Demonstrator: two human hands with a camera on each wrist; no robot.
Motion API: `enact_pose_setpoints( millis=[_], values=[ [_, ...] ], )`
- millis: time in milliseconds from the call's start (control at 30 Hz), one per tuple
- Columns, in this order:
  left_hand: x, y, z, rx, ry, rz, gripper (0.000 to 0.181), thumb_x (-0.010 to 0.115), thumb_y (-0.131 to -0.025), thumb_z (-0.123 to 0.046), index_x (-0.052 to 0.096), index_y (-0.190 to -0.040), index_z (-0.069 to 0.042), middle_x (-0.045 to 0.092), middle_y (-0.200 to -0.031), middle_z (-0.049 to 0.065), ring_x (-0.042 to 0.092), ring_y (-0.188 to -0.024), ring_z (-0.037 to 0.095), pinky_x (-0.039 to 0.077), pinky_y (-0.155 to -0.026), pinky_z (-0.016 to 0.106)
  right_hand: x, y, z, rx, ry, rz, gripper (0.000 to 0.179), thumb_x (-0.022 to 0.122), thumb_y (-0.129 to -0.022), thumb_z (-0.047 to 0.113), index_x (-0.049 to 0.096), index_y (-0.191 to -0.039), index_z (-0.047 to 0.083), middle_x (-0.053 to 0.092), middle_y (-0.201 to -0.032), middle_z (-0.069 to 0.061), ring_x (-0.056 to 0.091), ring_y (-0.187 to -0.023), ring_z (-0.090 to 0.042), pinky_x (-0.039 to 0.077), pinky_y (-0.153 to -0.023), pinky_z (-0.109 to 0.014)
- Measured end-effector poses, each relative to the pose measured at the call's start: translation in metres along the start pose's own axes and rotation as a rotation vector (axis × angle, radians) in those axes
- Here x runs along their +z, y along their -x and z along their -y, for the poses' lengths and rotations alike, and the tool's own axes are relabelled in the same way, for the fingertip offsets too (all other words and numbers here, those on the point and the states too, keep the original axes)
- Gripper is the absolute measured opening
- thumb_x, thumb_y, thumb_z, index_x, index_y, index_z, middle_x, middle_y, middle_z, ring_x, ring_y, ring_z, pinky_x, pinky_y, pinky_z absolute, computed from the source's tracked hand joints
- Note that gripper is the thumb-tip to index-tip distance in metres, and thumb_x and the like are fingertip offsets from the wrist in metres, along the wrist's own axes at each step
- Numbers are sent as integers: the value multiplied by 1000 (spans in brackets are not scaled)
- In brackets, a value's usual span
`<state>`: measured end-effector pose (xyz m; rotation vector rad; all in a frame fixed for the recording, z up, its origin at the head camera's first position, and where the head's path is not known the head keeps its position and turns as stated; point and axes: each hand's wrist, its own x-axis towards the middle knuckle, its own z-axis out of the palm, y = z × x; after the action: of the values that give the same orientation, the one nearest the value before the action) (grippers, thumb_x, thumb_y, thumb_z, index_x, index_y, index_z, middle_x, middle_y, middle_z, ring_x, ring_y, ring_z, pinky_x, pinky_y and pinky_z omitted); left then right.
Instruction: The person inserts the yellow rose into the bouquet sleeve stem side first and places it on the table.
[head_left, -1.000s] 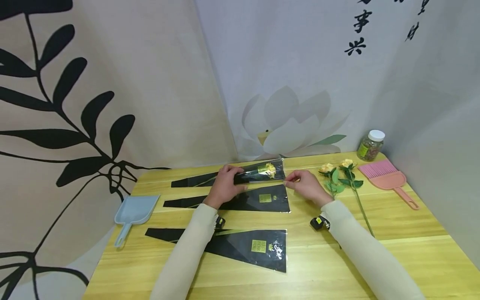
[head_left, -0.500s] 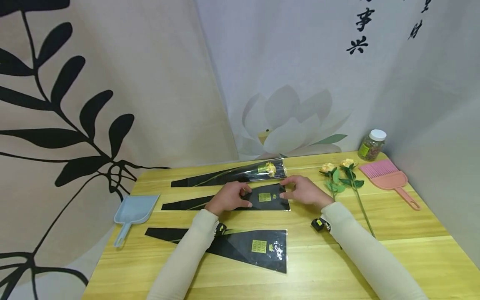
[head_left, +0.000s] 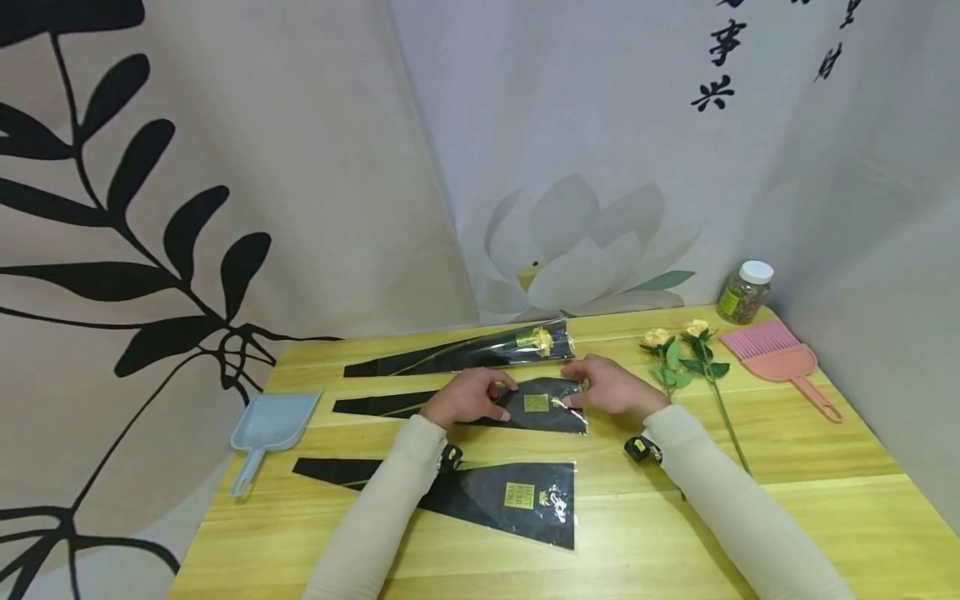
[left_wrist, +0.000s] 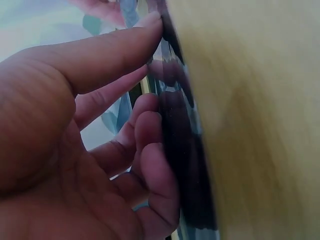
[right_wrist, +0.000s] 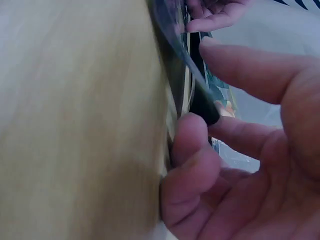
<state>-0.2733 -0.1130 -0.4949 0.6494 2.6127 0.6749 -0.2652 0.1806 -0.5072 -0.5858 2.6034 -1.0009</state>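
Middle black wrapper (head_left: 538, 417) bows between left hand (head_left: 469, 397), loosely spread, and right hand (head_left: 613, 387), grip unclear.

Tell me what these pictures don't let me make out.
Head view: part of the middle black wrapper, behind the left hand.
Left wrist view: that wrapper's print, lost to blur and steep angle.
Head view: part of the front black wrapper, behind the left forearm.
Head view: text on the jar, too small.

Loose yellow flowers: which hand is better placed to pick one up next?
Probably the right hand: it is nearer to the loose yellow flowers, by the wide end of the middle black sleeve. The left hand is farther away.
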Motion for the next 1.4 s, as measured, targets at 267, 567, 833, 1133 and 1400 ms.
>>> enact_pose_setpoints(
  millis=[267, 567, 833, 1133, 1400],
  values=[
    [2, 3, 2, -17, 41, -13, 49, 89, -88, -24, 73, -135, -26, 71, -118, 4, 64, -103, 19, 58, -90, 42, -2, 5, -3, 66, -113, 32, 47, 80, -95, 33, 65, -130, 4, 68, -99, -6, 64, -83, -20, 56, -79, -37],
    [4, 1, 1, 1, 57, -1, 51, 87, -90, -24, 70, -139, -26, 70, -122, 5, 64, -106, 21, 59, -91, 42, -4, 17, -8, 103, -432, 13, 47, 73, -100, 16, 55, -139, -4, 71, -99, -15, 70, -80, -26, 61, -76, -37],
    [5, 3, 4, 2, 61, -20, 50, 87, -90, -24, 71, -138, -25, 70, -119, 4, 63, -105, 20, 58, -93, 43, 0, 19, -6, 188, -583, -163, 47, 71, -99, 6, 52, -140, -6, 74, -108, -15, 73, -87, -20, 63, -77, -31],
    [3, 3, 4, -6, 61, -2, 51, 87, -90, -24, 70, -138, -26, 70, -118, 3, 62, -103, 19, 57, -90, 41, 7, 21, -2, 269, -687, -103, 39, 73, -100, 16, 62, -128, -9, 76, -94, -8, 72, -76, -14, 51, -59, -23],
    [4, 2, 4, -8, 31, 8, 52, 86, -91, -25, 69, -140, -26, 69, -117, 4, 62, -100, 18, 57, -87, 39, 6, 20, -4, 283, -660, -66, 20, 65, -105, 16, 71, -113, -2, 71, -81, -3, 70, -64, -11, 44, -48, -20]
  ],
)
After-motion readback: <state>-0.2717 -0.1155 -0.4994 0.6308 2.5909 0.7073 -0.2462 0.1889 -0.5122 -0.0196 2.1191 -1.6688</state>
